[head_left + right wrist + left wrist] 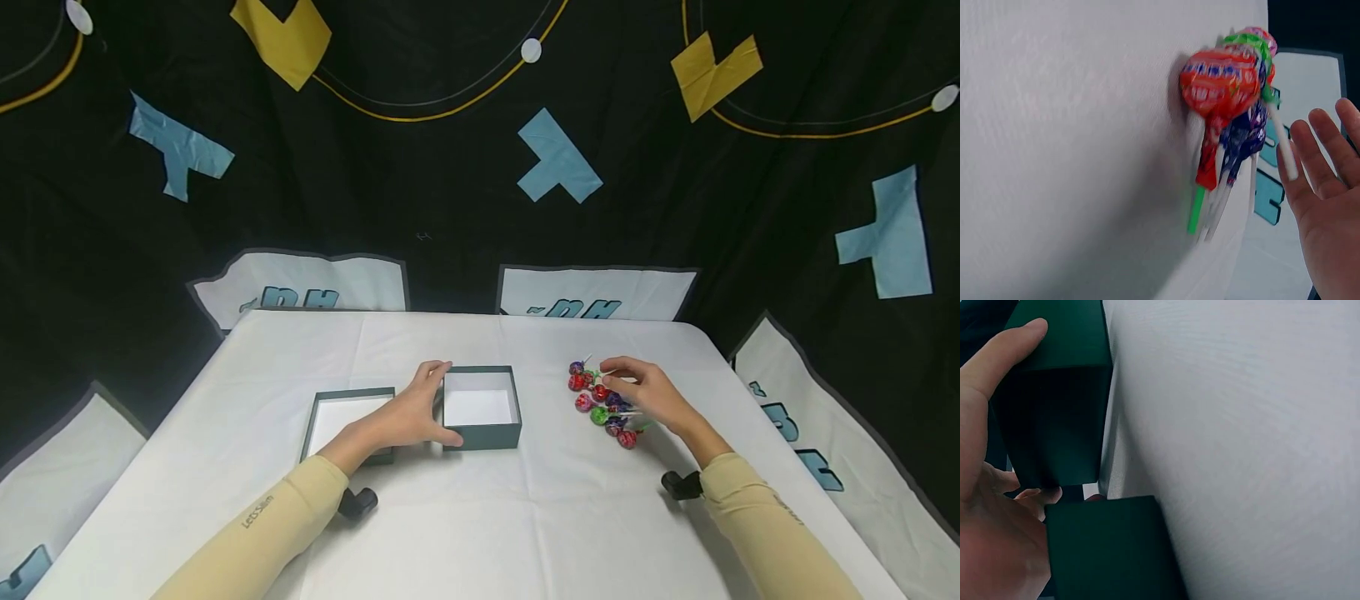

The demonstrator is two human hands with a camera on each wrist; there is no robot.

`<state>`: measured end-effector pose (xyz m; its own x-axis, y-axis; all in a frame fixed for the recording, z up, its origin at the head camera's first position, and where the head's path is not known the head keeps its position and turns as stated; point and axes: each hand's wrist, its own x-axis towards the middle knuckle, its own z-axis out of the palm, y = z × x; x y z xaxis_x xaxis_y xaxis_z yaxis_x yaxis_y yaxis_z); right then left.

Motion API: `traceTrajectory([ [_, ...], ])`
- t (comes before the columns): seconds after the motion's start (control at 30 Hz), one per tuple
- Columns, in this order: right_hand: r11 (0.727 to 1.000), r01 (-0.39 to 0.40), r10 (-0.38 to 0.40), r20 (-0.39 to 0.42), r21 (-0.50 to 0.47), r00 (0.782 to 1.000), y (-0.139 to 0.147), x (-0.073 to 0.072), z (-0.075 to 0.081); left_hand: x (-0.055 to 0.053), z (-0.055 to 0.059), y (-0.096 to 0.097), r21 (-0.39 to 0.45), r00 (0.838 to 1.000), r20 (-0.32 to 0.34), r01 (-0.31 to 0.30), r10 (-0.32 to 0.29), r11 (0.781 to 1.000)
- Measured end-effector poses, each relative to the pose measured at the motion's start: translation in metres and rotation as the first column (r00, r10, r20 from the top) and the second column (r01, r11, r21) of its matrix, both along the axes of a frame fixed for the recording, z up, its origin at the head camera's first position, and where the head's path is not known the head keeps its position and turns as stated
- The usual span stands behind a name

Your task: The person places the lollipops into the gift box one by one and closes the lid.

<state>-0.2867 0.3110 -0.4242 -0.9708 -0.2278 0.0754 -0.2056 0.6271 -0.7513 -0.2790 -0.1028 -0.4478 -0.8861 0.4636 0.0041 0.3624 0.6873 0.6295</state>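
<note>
L hand (412,412) clamped on open dark-green box (487,437); R hand (648,393), fingers apart, beside lollipops (599,415) at box's 3 o'clock on counter (480,533). For clean pickup, best pinch 1 stick (1283,142) (they're bunched, so mind snags), lift straight, w/ box held steady.
</note>
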Motion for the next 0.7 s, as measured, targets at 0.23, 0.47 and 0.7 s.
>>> traceTrajectory([
  [0.23,0.999,0.034,-0.034,-0.002,0.007,0.999,0.018,-0.013,-0.016,0.0,0.0,-0.001,-0.001,1.0,0.017,0.0,0.0,1.0],
  [0.47,0.997,0.076,-0.076,0.018,0.014,0.997,0.027,-0.016,-0.017,-0.001,0.0,-0.001,0.007,1.0,0.023,-0.001,0.001,1.0],
  [0.7,0.994,0.105,-0.105,0.043,0.007,0.994,0.036,-0.02,-0.018,-0.001,-0.001,-0.001,0.01,1.0,0.026,0.002,-0.002,1.0],
])
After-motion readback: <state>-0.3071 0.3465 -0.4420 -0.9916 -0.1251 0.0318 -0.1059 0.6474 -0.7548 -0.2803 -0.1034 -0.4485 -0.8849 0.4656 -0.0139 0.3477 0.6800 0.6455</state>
